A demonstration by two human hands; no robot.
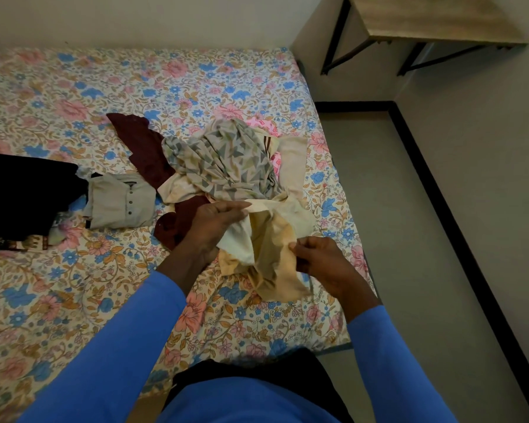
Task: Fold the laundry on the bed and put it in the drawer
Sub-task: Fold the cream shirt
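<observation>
A cream-yellow garment [269, 239] is lifted off the flowered bed [74, 285] near its right edge. My left hand [214, 224] pinches its upper edge, and my right hand [318, 264] pinches its lower right side. Behind it lies a loose heap: a grey triangle-patterned cloth [226, 160], a maroon garment [144, 148] and a pale cream piece [293, 160]. To the left sit a folded beige buttoned shirt [119, 199] and a folded black garment [22, 196].
The bed's right edge drops to a grey floor [409, 239] with a black skirting line. A wooden table [425, 19] on black legs stands at the top right by the wall. No drawer is in view.
</observation>
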